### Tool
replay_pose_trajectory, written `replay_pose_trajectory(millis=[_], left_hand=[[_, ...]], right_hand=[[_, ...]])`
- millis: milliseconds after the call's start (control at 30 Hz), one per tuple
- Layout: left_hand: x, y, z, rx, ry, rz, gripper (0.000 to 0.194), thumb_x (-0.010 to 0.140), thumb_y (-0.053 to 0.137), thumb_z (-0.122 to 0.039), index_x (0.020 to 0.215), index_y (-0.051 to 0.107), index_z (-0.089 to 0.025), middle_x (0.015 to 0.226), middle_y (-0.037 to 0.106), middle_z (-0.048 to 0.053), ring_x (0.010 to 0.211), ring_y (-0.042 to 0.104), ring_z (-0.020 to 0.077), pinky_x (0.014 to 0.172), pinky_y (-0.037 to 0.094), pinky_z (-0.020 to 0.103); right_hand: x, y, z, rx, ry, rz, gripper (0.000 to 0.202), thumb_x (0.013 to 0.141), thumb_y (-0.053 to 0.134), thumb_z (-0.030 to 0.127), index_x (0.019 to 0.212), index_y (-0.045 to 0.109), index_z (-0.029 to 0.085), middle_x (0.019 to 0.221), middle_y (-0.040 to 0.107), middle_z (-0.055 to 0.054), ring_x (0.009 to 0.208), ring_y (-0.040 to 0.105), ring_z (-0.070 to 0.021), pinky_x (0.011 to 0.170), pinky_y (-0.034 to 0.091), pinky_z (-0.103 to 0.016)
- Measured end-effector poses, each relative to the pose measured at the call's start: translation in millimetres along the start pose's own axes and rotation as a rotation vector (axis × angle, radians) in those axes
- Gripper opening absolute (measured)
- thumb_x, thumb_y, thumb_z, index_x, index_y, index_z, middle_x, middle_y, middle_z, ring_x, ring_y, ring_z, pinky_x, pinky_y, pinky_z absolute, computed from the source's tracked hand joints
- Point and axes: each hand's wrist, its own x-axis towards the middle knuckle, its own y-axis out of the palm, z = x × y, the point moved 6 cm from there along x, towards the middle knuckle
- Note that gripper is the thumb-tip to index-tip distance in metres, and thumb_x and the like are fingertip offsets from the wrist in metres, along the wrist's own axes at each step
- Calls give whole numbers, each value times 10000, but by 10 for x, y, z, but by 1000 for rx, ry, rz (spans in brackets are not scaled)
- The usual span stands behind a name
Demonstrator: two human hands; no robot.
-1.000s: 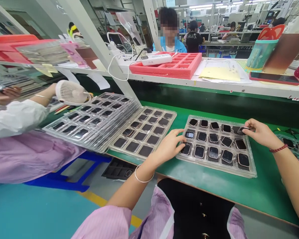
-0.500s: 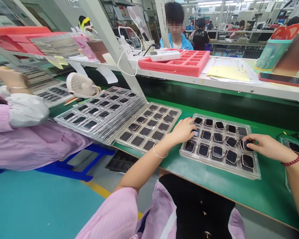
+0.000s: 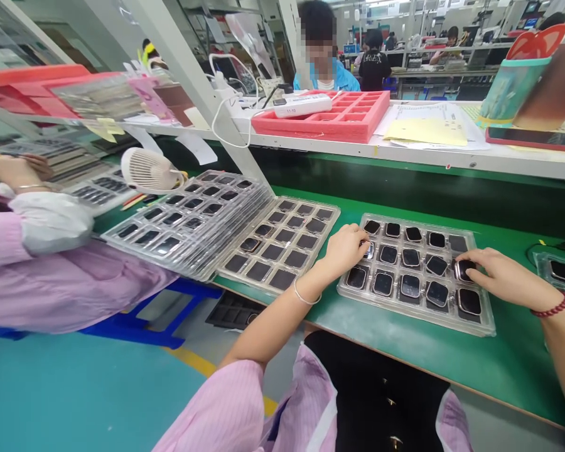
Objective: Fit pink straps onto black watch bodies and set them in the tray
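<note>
A clear plastic tray (image 3: 417,309) with several dark, square watch-like pieces lies on the green table in front of me. My left hand (image 3: 349,248) is at its left edge, fingers closed on a small piece (image 3: 368,250) in the middle row. At the right edge, my right hand (image 3: 492,270) grips a dark watch piece (image 3: 464,270) between thumb and fingers, at the right end of the middle row. The tray's back right pocket holds no watch piece. A second tray (image 3: 282,235), mostly of bare dark pockets with a couple of pieces, lies to the left.
Beside the second tray leans a tall stack of filled trays (image 3: 188,220), with a white fan (image 3: 149,169) behind. A co-worker's arm (image 3: 51,216) is at far left. The shelf (image 3: 405,154) above bears a red foam tray (image 3: 320,125), papers and a phone. Another tray (image 3: 562,270) is at right.
My left hand's fingers have drawn together around the small piece, which now looks tilted. My right hand has barely moved. The view has shifted slightly.
</note>
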Motion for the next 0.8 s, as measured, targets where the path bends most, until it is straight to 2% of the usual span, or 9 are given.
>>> replay_pose_trajectory(millis=[67,133,200,267,433,533,600,700,800], left_hand=[[-90,-61,-33,46,33,-5,245,933,543,-263,1122,683,-197,1226,616,100,1107,588,262,876,511,358],[-235,-133,-76,31,112,26,215,939,533,-247,1083,684,-194,1310,573,111,1152,576,265,956,499,394],[-412,-175,-118,-11,220,117,162,938,548,-266,957,696,-202,1372,551,104,1236,540,281,1039,463,438],[-568,-192,-115,-25,273,204,143,919,596,-302,973,688,-208,1463,496,108,1337,473,313,1097,420,489],[-686,-159,-14,-3,229,276,229,934,555,-265,1138,631,-191,1561,392,139,1473,314,344,1148,351,551],[-655,-141,-7,9,227,289,220,927,556,-255,1129,612,-186,1591,339,139,1495,261,354,1158,321,561],[-635,-168,-43,-17,236,274,148,892,599,-243,1026,606,-182,1515,440,144,1445,342,350,1133,347,535],[-597,-243,-130,-136,173,184,92,849,636,-226,898,565,-194,1127,663,90,1123,579,276,978,453,442],[-550,-232,-295,-282,129,125,75,861,634,-251,892,579,-210,915,674,28,913,602,217,888,471,386]], right_hand=[[-16,-20,15,9,18,-8,377,912,443,450,1123,675,240,1092,723,-98,1084,629,-357,824,565,-501],[-24,-34,18,19,31,-12,377,912,442,458,1119,676,248,1068,726,-95,1073,630,-355,799,563,-485],[-22,-40,21,30,24,-17,380,909,438,452,1122,679,251,1076,726,-93,1083,625,-354,818,554,-484],[-15,-40,24,39,7,-19,388,905,441,450,1128,687,250,1084,728,-95,1092,620,-357,842,542,-494],[-13,-52,41,60,1,-24,406,901,443,483,1114,704,257,1062,731,-87,1093,616,-353,874,530,-503],[-33,-70,63,66,14,-26,417,900,442,487,1131,704,258,1082,729,-81,1123,601,-346,906,520,-502],[-43,-76,79,71,19,-24,427,906,441,486,1149,705,254,1086,728,-83,1127,597,-345,911,518,-503],[-43,-83,92,81,20,-36,438,924,423,482,1160,709,250,1071,733,-88,1106,608,-343,883,530,-497],[-32,-86,89,83,19,-49,435,924,412,469,1133,727,254,1047,742,-84,1080,623,-339,867,537,-488]])
